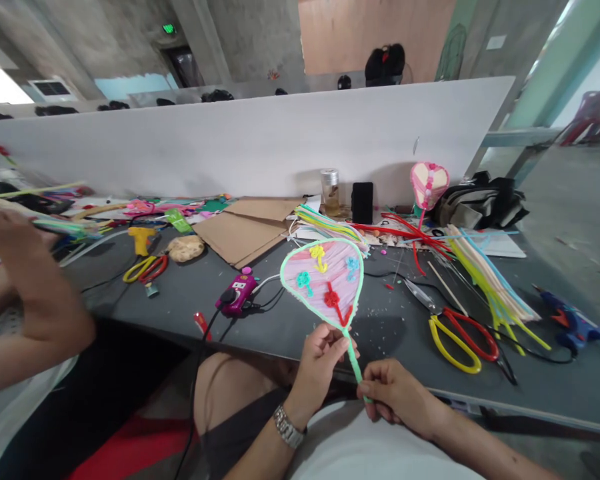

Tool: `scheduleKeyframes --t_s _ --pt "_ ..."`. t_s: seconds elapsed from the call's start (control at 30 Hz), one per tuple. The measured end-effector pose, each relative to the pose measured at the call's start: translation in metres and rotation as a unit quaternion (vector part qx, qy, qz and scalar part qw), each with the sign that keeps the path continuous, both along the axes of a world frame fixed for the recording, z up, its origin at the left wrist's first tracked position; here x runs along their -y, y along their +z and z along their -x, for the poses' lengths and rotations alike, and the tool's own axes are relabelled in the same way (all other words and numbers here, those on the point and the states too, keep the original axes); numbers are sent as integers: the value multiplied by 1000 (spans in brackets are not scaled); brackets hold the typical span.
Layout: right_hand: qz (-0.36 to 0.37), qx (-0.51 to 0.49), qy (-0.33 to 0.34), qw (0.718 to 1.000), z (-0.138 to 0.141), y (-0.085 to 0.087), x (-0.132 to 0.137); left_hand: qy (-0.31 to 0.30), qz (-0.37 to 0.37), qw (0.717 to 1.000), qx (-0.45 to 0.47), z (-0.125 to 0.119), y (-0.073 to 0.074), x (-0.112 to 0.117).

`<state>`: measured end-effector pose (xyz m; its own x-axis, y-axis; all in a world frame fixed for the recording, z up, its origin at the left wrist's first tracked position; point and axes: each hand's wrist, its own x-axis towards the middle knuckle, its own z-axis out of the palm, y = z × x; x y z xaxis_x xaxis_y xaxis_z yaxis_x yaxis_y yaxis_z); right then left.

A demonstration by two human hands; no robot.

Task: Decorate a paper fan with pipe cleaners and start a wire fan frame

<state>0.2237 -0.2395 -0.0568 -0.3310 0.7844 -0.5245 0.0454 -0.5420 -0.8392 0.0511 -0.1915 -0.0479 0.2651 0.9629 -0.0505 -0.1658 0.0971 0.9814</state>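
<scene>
A hand fan (313,273) with a pink and lilac face and a light green fuzzy rim is held up over the table's front edge. Red, yellow, teal and blue pipe-cleaner flowers decorate its face. My left hand (323,357), with a metal watch on the wrist, pinches the green handle just below the face. Lower down, my right hand (393,393) closes round the handle's end. Right of the fan lie scissors (455,337) with one red and one yellow handle loop. Pipe cleaners (490,287) in yellow, white and blue are bundled behind them.
A purple power strip (237,293) with cords sits left of the fan, near cardboard sheets (250,230). A blue glue gun (575,320) rests at far right. A jar (331,193) and a heart-shaped piece (429,185) stand behind. A co-worker's arm (35,313) is at left.
</scene>
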Motion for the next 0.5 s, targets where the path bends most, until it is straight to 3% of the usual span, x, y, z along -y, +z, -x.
scheduleKeyframes --t_s 0.17,0.33,0.43,0.5 --pt "-13 1 2 1000 2 -5 2 -7 -15 1000 4 0 -1 0" --pt "-57 30 35 997 -1 -4 5 42 -44 997 -36 0 8 1" --pt "-144 106 27 984 -13 12 -6 55 -71 993 -72 1 10 0" --pt "-263 193 -55 944 -22 28 -22 58 -82 991 -86 2 8 0"
